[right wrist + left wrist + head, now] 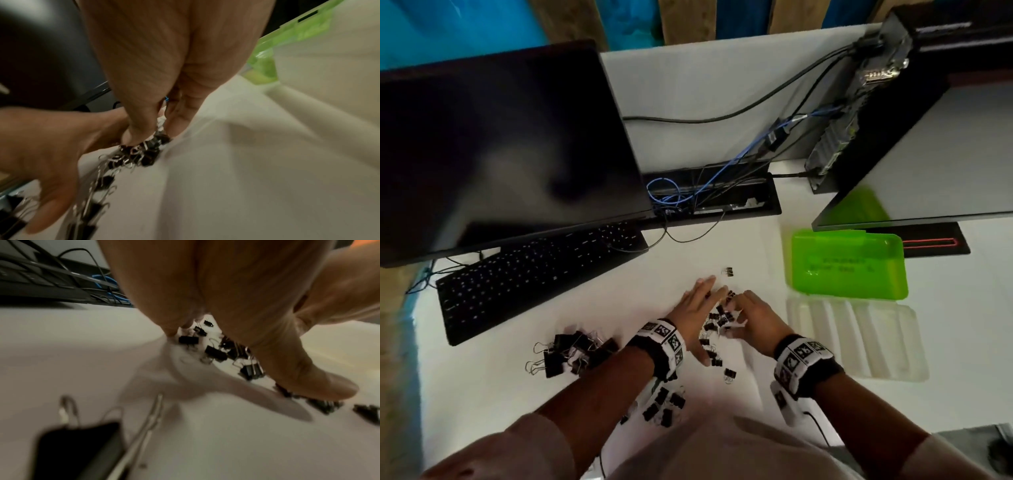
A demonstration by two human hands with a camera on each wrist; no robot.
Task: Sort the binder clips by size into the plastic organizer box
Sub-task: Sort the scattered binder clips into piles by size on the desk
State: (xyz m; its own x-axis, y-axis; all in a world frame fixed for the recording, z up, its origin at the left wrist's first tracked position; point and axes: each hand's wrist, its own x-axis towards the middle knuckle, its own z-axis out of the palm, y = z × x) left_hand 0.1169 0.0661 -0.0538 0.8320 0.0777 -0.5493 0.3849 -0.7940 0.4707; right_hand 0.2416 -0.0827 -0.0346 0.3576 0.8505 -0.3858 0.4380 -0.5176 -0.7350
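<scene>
Clips, small black ones (pixel 717 320), lie heaped on the white bench (pixel 722 246) right between the two hands; one small clip (pixel 728 272) sits alone at twelve o'clock from the heap. They look light, hard and springy, and the looped wire handles tangle, so I reckon a pinch across the black body lifts one cleanly, while a scoop brings a clump.

Left hand (pixel 697 310) lies flat, fingers straight, its grip wide, the edge of the palm against the heap like a wall. Right hand (pixel 751 317) has its fingers curled down into the same heap, a narrow grip pinching a bunch of small clips, as the right wrist view shows.

Three piles can be counted: the small heap, far too many and too blurred to number; a pile of large clips (pixel 571 353) at nine o'clock, perhaps eight or so; a middle-sized group (pixel 664 406) at six o'clock, about six.

One clear organizer box (pixel 859 339) with ribbed compartments waits at three o'clock, holding nothing I can see. One green lid (pixel 849 265) stands behind it at one o'clock.
</scene>
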